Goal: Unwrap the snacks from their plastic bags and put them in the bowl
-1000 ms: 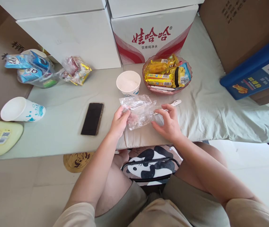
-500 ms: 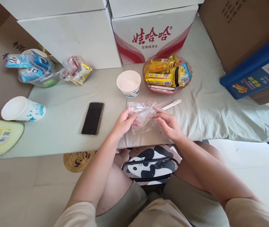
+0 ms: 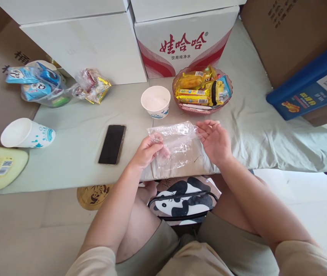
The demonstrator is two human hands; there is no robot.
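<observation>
A crinkled clear plastic bag is spread low over the table's near edge. Its left side is pinched between the thumb and fingers of my left hand. A pinkish patch shows through the film beside those fingers; I cannot tell what it is. At the bag's right edge, my right hand has its palm turned up and fingers stretched out, with film touching the fingertips. My right hand now covers the white-handled tool seen earlier. Just beyond the bag stands a white paper bowl.
A pink glass bowl holds yellow snack packets. Left of the bag lies a black phone. Further left are a tipped paper cup, a pale green bottle and crumpled wrappers. White cartons line the back.
My right hand has moved right and turned palm up, its fingers stretching out. The bag is spread wider. My left hand keeps its pinch, slightly further left.
</observation>
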